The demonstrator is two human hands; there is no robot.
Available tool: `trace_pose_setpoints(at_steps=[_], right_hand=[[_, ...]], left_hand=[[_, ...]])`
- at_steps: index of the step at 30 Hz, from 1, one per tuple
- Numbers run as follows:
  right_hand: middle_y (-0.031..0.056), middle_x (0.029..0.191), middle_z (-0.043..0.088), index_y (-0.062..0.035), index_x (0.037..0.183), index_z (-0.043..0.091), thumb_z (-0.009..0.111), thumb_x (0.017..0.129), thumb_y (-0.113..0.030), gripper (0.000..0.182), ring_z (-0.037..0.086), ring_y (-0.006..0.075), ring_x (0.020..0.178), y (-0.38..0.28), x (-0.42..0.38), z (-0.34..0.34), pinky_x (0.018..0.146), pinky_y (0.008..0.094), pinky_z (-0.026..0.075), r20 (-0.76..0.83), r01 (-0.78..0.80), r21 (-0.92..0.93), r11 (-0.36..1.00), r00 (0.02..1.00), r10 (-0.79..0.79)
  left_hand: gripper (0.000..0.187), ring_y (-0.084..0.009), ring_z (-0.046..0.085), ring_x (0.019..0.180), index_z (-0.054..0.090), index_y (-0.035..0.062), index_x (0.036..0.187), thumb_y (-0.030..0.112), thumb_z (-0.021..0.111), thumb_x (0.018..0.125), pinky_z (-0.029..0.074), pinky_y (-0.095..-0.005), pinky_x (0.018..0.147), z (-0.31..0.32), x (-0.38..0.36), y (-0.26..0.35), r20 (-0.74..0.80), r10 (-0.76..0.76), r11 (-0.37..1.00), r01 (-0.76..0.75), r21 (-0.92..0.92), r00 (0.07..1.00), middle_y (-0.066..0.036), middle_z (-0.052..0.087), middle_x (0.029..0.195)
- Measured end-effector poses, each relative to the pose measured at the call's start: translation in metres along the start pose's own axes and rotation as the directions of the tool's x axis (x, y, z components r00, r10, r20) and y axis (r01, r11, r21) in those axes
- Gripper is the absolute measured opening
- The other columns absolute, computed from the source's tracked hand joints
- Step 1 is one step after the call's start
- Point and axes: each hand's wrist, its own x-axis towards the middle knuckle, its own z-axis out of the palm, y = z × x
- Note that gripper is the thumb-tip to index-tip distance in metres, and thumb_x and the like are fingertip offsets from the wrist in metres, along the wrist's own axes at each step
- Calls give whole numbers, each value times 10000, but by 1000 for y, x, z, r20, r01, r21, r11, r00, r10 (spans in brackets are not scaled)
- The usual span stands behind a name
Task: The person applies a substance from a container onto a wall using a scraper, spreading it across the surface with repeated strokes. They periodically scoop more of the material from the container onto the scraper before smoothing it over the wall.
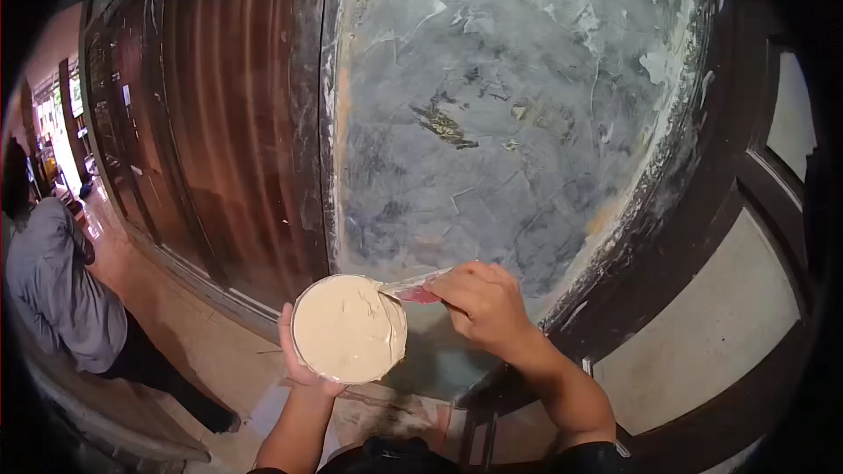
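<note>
My left hand holds a round tub full of cream-coloured filler paste from below, its fingers wrapped round the rim. My right hand is shut on a putty knife with a red handle. The blade tip rests on the paste at the tub's upper right edge. Both hands are low in front of a grey, patchily coated wall panel.
Dark brown wooden door panels stand left of the grey panel, and a dark wooden frame runs down its right side. Another person in a grey shirt stands at the far left on the tan floor.
</note>
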Motion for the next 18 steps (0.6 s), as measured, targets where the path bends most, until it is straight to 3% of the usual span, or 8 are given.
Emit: trace_pose_setpoints(at_steps=[2, 3, 5, 6, 9, 10, 11, 18], right_hand=[[-8, 968, 774, -157, 990, 780, 709, 797, -34, 239, 693, 189, 905, -1, 0, 10, 726, 359, 442, -44, -76, 87, 993, 996, 80], [-8, 968, 774, -157, 990, 780, 709, 797, -34, 239, 693, 189, 905, 6, 14, 29, 726, 359, 442, -53, -49, 75, 996, 997, 53], [-3, 928, 770, -156, 970, 785, 712, 802, -30, 222, 695, 192, 879, 0, 24, 50, 715, 350, 428, -57, -137, 154, 979, 988, 147], [18, 906, 766, -144, 968, 788, 712, 827, -41, 190, 698, 230, 870, 3, 25, 62, 718, 377, 463, -68, -159, 186, 970, 982, 174], [52, 897, 761, -120, 974, 784, 708, 866, -76, 140, 696, 284, 866, 13, 40, 95, 730, 423, 506, -56, -244, 295, 924, 961, 272], [94, 905, 754, -103, 982, 777, 690, 912, -135, 115, 690, 333, 866, 21, 42, 114, 742, 470, 533, -32, -286, 316, 905, 950, 312], [94, 905, 754, -103, 982, 777, 690, 912, -135, 115, 690, 333, 866, 27, 43, 132, 742, 470, 533, -30, -283, 323, 903, 951, 309], [127, 960, 750, -142, 1039, 785, 667, 958, -267, 190, 694, 392, 918, 51, 24, 269, 791, 524, 538, 228, -521, 91, 849, 841, 491]], left_hand=[[814, -436, 563, 1341, 491, 69, 1538, 678, 345, 1019, 455, -608, 1122, -12, -8, 4, -3, 44, 995, -44, -88, 999, -190, 521, 1550], [814, -436, 563, 1341, 491, 69, 1538, 678, 345, 1019, 455, -608, 1122, -28, 5, 14, 20, 63, 994, -61, -95, 998, -190, 521, 1550], [804, -425, 567, 1339, 507, 63, 1524, 669, 341, 1023, 467, -585, 1117, -38, -3, 31, 2, 65, 996, -64, -68, 998, -191, 541, 1530], [829, -408, 561, 1344, 510, 77, 1521, 697, 321, 1004, 468, -580, 1116, -35, -11, 33, -77, 81, 994, -86, -67, 994, -179, 542, 1526], [838, -415, 536, 1369, 499, 80, 1530, 703, 319, 1000, 438, -604, 1134, -59, -22, 50, -49, 103, 992, -107, -73, 993, -178, 526, 1541], [841, -422, 531, 1371, 493, 81, 1535, 705, 313, 1000, 435, -616, 1132, -59, -26, 55, -141, 122, 987, -135, -88, 982, -175, 521, 1547], [843, -420, 535, 1366, 487, 81, 1540, 705, 311, 1002, 438, -612, 1131, -63, -31, 62, -62, 154, 985, -158, -71, 986, -172, 523, 1546], [771, -396, 576, 1319, 551, 84, 1484, 670, 356, 1021, 481, -590, 1097, -89, -81, 112, -252, 355, 933, -357, 40, 900, -154, 565, 1508]])
